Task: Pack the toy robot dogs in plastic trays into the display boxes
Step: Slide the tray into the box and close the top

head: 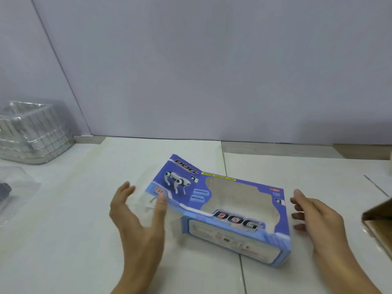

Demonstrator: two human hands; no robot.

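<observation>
Box still flat and empty, packing barely started.

1 display box lay half-collapsed on the table between both hands; the left hand was spread, thumb touching its flap, and the right hand hovered open beside it, holding nothing. Clear trays waited stacked at far left, with no dog loaded.

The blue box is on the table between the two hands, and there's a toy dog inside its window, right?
Not quite. The head view shows the blue box on the table between the left hand and right hand, but its window is empty: no toy dog inside. The only dog is a picture printed on the box.
</observation>
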